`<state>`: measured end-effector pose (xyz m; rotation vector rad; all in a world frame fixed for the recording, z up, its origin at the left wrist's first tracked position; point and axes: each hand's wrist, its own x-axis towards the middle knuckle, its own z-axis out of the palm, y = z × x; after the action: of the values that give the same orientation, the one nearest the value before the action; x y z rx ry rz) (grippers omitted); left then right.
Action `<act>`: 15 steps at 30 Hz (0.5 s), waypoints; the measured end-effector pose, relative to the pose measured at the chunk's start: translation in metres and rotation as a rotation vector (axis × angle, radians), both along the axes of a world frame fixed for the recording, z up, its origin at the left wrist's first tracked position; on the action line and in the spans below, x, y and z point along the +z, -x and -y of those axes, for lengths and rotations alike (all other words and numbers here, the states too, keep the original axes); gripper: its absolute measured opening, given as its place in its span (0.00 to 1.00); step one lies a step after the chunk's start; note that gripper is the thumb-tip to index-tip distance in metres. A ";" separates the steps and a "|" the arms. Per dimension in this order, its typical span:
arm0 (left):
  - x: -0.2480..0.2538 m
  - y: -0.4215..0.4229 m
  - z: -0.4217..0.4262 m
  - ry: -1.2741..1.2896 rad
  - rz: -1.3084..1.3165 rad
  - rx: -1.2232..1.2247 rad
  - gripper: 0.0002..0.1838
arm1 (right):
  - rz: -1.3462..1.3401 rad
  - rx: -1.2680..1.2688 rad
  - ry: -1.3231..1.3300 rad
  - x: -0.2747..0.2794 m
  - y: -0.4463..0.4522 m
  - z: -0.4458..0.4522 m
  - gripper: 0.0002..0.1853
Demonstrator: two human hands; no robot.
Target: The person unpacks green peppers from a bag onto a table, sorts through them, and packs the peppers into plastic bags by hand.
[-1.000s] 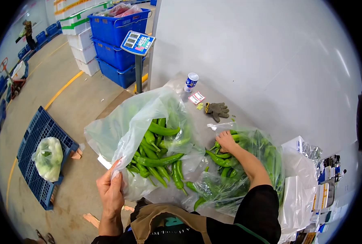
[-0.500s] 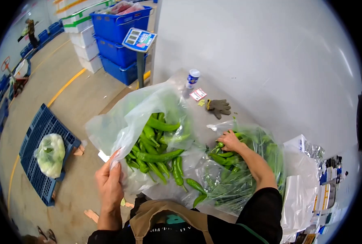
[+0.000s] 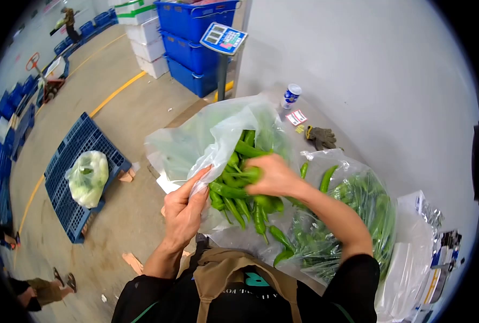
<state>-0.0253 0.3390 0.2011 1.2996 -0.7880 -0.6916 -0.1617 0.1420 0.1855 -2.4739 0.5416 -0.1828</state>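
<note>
My left hand (image 3: 184,211) pinches the rim of a cloudy plastic bag (image 3: 183,142) and holds its mouth open. Long green peppers (image 3: 231,207) lie in a heap inside that opening. Over the heap, my right hand (image 3: 272,176) is closed around green peppers (image 3: 247,175); hand and peppers are blurred by motion. To the right, a clear plastic bag (image 3: 315,231) holds more green peppers (image 3: 358,196). Two or so loose peppers (image 3: 281,237) rest between the bags, near my apron.
Behind the bags stand a scale display (image 3: 223,39), a blue-and-white can (image 3: 291,96), labels (image 3: 296,118) and a glove (image 3: 321,138). Blue crates (image 3: 194,51) are stacked beyond. At left, a pallet (image 3: 70,177) bears a bagged vegetable (image 3: 89,178). A person's sandaled feet (image 3: 64,279) show at lower left.
My right hand has moved left from the clear bag to the cloudy bag's opening, carrying green peppers. My left hand still grips the cloudy bag's rim. The camera view has shifted.
</note>
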 end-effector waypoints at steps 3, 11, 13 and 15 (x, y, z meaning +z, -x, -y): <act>0.009 0.001 -0.009 -0.042 0.158 -0.018 0.19 | 0.228 0.411 0.221 -0.070 -0.109 0.010 0.19; -0.005 -0.004 -0.022 0.010 0.074 0.046 0.22 | 0.358 -0.067 0.142 -0.091 -0.196 -0.009 0.09; -0.010 -0.007 -0.025 0.016 0.043 0.062 0.24 | 0.655 0.141 -0.015 -0.057 -0.144 -0.032 0.07; -0.010 -0.005 -0.023 0.020 0.028 0.092 0.24 | 0.639 0.245 -0.030 -0.040 -0.085 -0.036 0.06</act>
<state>-0.0204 0.3622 0.1910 1.3214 -0.7515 -0.5915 -0.0767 0.1775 0.1458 -2.2499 -0.0305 -0.8165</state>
